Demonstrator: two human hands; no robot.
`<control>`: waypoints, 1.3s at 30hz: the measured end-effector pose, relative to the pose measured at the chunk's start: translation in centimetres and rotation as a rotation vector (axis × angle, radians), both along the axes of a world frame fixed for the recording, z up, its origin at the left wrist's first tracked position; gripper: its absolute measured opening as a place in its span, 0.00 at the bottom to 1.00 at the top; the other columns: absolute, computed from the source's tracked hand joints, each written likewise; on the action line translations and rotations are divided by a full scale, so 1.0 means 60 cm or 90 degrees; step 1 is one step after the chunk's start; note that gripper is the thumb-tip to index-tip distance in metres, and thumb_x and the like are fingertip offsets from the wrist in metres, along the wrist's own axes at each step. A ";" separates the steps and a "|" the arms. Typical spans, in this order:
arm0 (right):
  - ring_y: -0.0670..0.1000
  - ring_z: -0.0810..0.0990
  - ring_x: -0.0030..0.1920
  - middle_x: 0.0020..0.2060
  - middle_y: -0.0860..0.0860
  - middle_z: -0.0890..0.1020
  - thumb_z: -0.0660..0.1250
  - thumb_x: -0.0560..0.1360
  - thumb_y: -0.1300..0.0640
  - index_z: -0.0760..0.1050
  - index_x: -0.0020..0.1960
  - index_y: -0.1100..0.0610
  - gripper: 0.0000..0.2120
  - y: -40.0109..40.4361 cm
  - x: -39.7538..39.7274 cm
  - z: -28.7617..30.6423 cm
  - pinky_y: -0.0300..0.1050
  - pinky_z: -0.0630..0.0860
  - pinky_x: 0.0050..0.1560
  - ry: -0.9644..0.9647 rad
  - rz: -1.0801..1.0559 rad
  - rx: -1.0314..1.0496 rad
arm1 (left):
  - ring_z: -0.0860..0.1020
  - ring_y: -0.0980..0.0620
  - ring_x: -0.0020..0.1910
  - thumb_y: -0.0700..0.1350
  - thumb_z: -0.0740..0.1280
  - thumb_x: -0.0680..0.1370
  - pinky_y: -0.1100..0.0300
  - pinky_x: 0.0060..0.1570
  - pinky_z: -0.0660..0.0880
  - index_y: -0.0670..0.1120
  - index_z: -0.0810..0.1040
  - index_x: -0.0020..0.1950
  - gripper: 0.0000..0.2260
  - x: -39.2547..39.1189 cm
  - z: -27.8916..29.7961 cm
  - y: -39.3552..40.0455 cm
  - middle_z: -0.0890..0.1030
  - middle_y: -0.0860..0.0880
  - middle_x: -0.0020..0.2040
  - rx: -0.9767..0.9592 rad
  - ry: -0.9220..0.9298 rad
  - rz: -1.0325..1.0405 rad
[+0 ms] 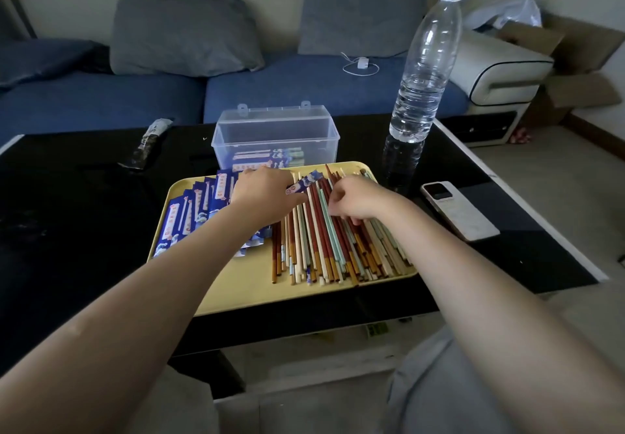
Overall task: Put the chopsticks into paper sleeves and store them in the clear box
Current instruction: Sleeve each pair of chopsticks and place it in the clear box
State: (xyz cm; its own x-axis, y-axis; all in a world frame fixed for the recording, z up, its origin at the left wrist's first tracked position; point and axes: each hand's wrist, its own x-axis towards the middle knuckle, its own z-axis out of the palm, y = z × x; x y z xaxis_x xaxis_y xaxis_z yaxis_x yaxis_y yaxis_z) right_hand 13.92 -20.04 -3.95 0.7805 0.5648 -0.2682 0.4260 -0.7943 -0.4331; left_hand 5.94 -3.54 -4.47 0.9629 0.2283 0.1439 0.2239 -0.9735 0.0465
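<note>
A yellow tray (pixel 250 293) lies on the black table. Blue paper sleeves (pixel 192 213) are spread over its left half, and a pile of red, brown, cream and pale green chopsticks (pixel 324 247) fills its right half. My left hand (pixel 267 193) holds one blue sleeve (pixel 304 183) that sticks out to the right over the chopsticks. My right hand (pixel 355 198) has its fingers curled down on the pile, pinching chopsticks. Behind the tray stands the clear box (pixel 275 129), lid open, with a few sleeved chopsticks inside.
A tall water bottle (pixel 422 71) stands at the back right of the table. A white phone (pixel 458 210) lies right of the tray. A dark wrapper (pixel 147 144) lies at the back left. A blue sofa with grey cushions is behind.
</note>
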 end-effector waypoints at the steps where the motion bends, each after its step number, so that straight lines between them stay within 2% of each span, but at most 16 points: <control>1: 0.49 0.80 0.33 0.43 0.53 0.84 0.68 0.79 0.53 0.77 0.50 0.53 0.04 0.001 -0.003 -0.002 0.43 0.76 0.35 -0.012 0.006 -0.028 | 0.77 0.49 0.43 0.62 0.62 0.79 0.51 0.50 0.76 0.51 0.75 0.45 0.16 0.000 0.000 0.000 0.79 0.50 0.42 0.000 0.001 0.002; 5: 0.49 0.79 0.35 0.46 0.52 0.81 0.69 0.78 0.54 0.75 0.55 0.54 0.08 0.009 -0.007 -0.008 0.42 0.75 0.36 -0.036 -0.003 -0.049 | 0.77 0.50 0.40 0.63 0.61 0.80 0.54 0.43 0.77 0.49 0.75 0.45 0.17 0.000 -0.003 0.000 0.77 0.50 0.38 -0.015 0.018 0.009; 8: 0.48 0.76 0.35 0.44 0.51 0.79 0.68 0.79 0.55 0.75 0.56 0.54 0.07 0.011 -0.006 -0.007 0.40 0.70 0.32 -0.045 -0.017 -0.020 | 0.78 0.49 0.37 0.62 0.61 0.80 0.54 0.40 0.76 0.45 0.77 0.46 0.20 0.004 -0.003 -0.002 0.79 0.47 0.39 -0.238 0.017 0.020; 10: 0.48 0.77 0.35 0.43 0.50 0.78 0.68 0.79 0.55 0.75 0.55 0.53 0.05 0.011 -0.006 -0.009 0.39 0.69 0.31 -0.056 -0.022 -0.012 | 0.80 0.47 0.37 0.61 0.61 0.81 0.53 0.42 0.78 0.43 0.77 0.48 0.21 0.006 -0.002 -0.003 0.82 0.47 0.39 -0.393 0.029 0.026; 13: 0.47 0.76 0.34 0.40 0.50 0.77 0.68 0.79 0.53 0.75 0.52 0.54 0.06 0.016 -0.014 -0.008 0.38 0.68 0.30 -0.076 -0.029 -0.037 | 0.85 0.45 0.43 0.60 0.60 0.81 0.48 0.52 0.82 0.43 0.75 0.52 0.20 0.007 -0.002 -0.005 0.86 0.45 0.42 -0.521 0.086 0.053; 15: 0.48 0.75 0.33 0.37 0.51 0.76 0.67 0.80 0.53 0.76 0.57 0.57 0.09 0.022 -0.019 -0.008 0.39 0.68 0.30 -0.088 -0.038 -0.066 | 0.86 0.46 0.43 0.59 0.60 0.82 0.48 0.52 0.82 0.42 0.74 0.56 0.20 0.007 -0.001 -0.006 0.85 0.44 0.45 -0.574 0.109 0.085; 19: 0.49 0.73 0.34 0.37 0.51 0.73 0.67 0.80 0.55 0.74 0.64 0.61 0.15 0.035 -0.026 -0.010 0.39 0.70 0.33 -0.112 -0.044 -0.094 | 0.85 0.44 0.45 0.58 0.59 0.83 0.47 0.52 0.82 0.41 0.73 0.59 0.20 0.006 0.004 -0.007 0.85 0.42 0.48 -0.610 0.123 0.106; 21: 0.53 0.80 0.46 0.48 0.54 0.80 0.67 0.80 0.54 0.74 0.66 0.60 0.17 0.042 -0.027 -0.015 0.43 0.77 0.46 -0.124 -0.045 -0.094 | 0.85 0.45 0.45 0.58 0.59 0.83 0.50 0.51 0.82 0.41 0.73 0.59 0.20 0.004 0.005 -0.008 0.85 0.42 0.49 -0.613 0.129 0.108; 23: 0.56 0.80 0.58 0.59 0.56 0.80 0.68 0.79 0.52 0.74 0.67 0.59 0.19 0.048 -0.027 -0.020 0.47 0.76 0.58 -0.134 -0.056 -0.089 | 0.85 0.46 0.44 0.58 0.59 0.83 0.52 0.49 0.82 0.42 0.73 0.58 0.19 0.003 0.006 -0.009 0.84 0.43 0.49 -0.606 0.136 0.104; 24: 0.56 0.79 0.59 0.60 0.56 0.80 0.68 0.79 0.52 0.74 0.67 0.59 0.19 0.050 -0.027 -0.022 0.48 0.75 0.60 -0.139 -0.061 -0.087 | 0.85 0.46 0.44 0.58 0.59 0.83 0.51 0.50 0.82 0.42 0.73 0.57 0.18 0.003 0.007 -0.010 0.84 0.43 0.48 -0.602 0.138 0.099; 27: 0.56 0.79 0.58 0.58 0.55 0.80 0.69 0.78 0.51 0.75 0.66 0.59 0.20 0.054 -0.027 -0.024 0.47 0.75 0.59 -0.162 -0.070 -0.082 | 0.85 0.43 0.47 0.58 0.59 0.83 0.47 0.54 0.81 0.43 0.74 0.52 0.18 0.003 0.006 -0.009 0.85 0.42 0.49 -0.604 0.142 0.091; 29: 0.54 0.79 0.53 0.50 0.53 0.79 0.69 0.78 0.50 0.77 0.62 0.58 0.17 0.055 -0.028 -0.027 0.46 0.75 0.54 -0.178 -0.073 -0.073 | 0.85 0.42 0.49 0.58 0.58 0.83 0.47 0.55 0.81 0.43 0.74 0.51 0.18 0.002 0.006 -0.007 0.85 0.41 0.49 -0.610 0.143 0.092; 32: 0.52 0.77 0.46 0.38 0.49 0.73 0.69 0.77 0.52 0.78 0.57 0.57 0.12 0.056 -0.030 -0.031 0.44 0.74 0.48 -0.190 -0.078 -0.064 | 0.85 0.44 0.48 0.58 0.58 0.83 0.47 0.54 0.81 0.42 0.72 0.55 0.18 0.002 0.008 -0.006 0.85 0.43 0.48 -0.625 0.143 0.092; 34: 0.53 0.79 0.47 0.39 0.50 0.74 0.69 0.78 0.52 0.79 0.57 0.58 0.12 0.057 -0.029 -0.031 0.44 0.74 0.48 -0.188 -0.080 -0.061 | 0.85 0.44 0.48 0.58 0.58 0.83 0.47 0.55 0.81 0.41 0.72 0.56 0.19 0.001 0.009 -0.006 0.85 0.43 0.49 -0.631 0.144 0.093; 37: 0.55 0.81 0.54 0.49 0.54 0.80 0.68 0.79 0.53 0.78 0.59 0.59 0.13 0.055 -0.027 -0.028 0.45 0.74 0.51 -0.181 -0.078 -0.056 | 0.85 0.44 0.48 0.58 0.59 0.83 0.46 0.56 0.80 0.41 0.73 0.56 0.19 0.001 0.009 -0.004 0.85 0.43 0.49 -0.646 0.143 0.093; 39: 0.54 0.80 0.53 0.51 0.54 0.80 0.68 0.79 0.52 0.78 0.59 0.59 0.13 0.053 -0.026 -0.026 0.44 0.72 0.49 -0.182 -0.078 -0.052 | 0.85 0.45 0.47 0.58 0.59 0.83 0.46 0.56 0.80 0.41 0.73 0.55 0.19 0.001 0.009 -0.003 0.85 0.43 0.49 -0.652 0.144 0.094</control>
State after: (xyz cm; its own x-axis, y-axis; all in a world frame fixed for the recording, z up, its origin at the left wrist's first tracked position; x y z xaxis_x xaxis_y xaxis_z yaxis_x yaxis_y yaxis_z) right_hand 12.37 -16.87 -5.53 0.8915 0.4477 -0.0692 0.4203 -0.8745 -0.2422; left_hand 5.97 -3.69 -3.95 0.8963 0.2559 -0.3623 0.4423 -0.4553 0.7727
